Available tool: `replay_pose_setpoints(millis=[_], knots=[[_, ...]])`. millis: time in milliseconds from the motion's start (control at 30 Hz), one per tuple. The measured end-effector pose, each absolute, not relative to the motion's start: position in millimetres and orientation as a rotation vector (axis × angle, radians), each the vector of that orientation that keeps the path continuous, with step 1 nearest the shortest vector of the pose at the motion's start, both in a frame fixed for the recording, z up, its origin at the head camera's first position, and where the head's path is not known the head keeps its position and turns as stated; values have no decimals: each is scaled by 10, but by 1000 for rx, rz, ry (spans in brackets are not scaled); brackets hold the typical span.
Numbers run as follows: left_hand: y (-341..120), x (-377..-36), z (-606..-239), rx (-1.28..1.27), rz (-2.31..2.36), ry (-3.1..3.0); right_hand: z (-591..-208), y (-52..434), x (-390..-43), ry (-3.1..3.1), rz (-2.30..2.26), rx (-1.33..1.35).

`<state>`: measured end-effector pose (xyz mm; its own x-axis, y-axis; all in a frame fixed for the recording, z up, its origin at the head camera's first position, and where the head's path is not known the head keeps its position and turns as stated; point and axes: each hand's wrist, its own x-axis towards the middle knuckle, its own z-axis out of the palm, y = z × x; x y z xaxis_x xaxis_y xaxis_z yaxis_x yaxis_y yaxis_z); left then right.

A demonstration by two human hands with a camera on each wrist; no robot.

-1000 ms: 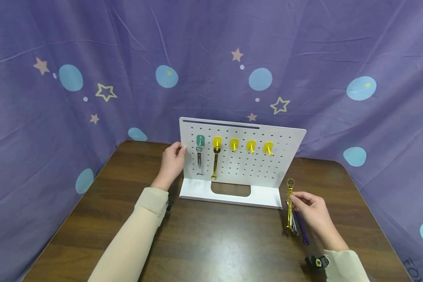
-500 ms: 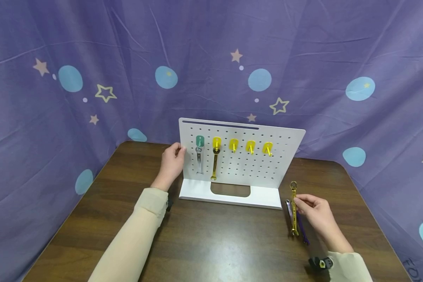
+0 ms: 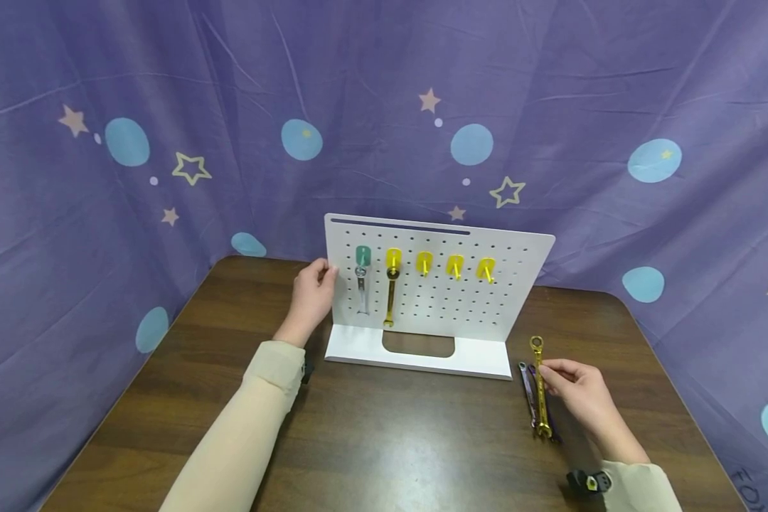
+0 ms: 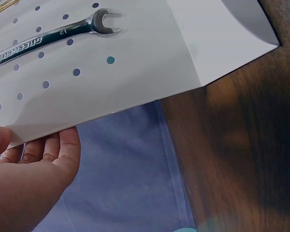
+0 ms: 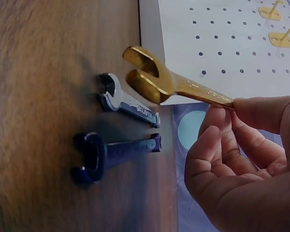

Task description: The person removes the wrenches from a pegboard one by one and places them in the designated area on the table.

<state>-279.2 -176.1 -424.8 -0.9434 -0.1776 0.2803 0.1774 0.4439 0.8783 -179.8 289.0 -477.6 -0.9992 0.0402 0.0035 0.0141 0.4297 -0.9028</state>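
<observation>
My right hand [image 3: 582, 395] pinches a gold combination wrench [image 3: 540, 391] between thumb and fingers, above the table right of the pegboard. Its open end faces the right wrist camera. Under it a silver wrench [image 5: 128, 102] and a purple wrench [image 5: 117, 153] lie on the table. My left hand [image 3: 310, 295] grips the left edge of the white pegboard [image 3: 461, 313], thumb in front and fingers behind. On the board a silver wrench [image 3: 362, 293] hangs from a green hook [image 3: 363, 254], and a gold wrench [image 3: 391, 299] from a yellow hook [image 3: 393, 257].
Three more yellow hooks [image 3: 455, 267] on the board hold nothing. The board stands on its white base [image 3: 358, 345] on the dark wooden table [image 3: 384, 441]. A purple curtain [image 3: 384, 85] with stars and dots hangs behind the table.
My right hand has moved slightly right and toward the camera with the gold wrench, now over the purple one; the silver wrench on the table shows more. The left hand stays on the board.
</observation>
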Motion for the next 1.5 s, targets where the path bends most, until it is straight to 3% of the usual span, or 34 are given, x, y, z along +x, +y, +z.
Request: replay_pose_setpoints(millis=[1500], knots=[[-1751, -2782, -4223, 19, -1492, -2389, -4789, 3180, -1731, -2845, 1433, -92]])
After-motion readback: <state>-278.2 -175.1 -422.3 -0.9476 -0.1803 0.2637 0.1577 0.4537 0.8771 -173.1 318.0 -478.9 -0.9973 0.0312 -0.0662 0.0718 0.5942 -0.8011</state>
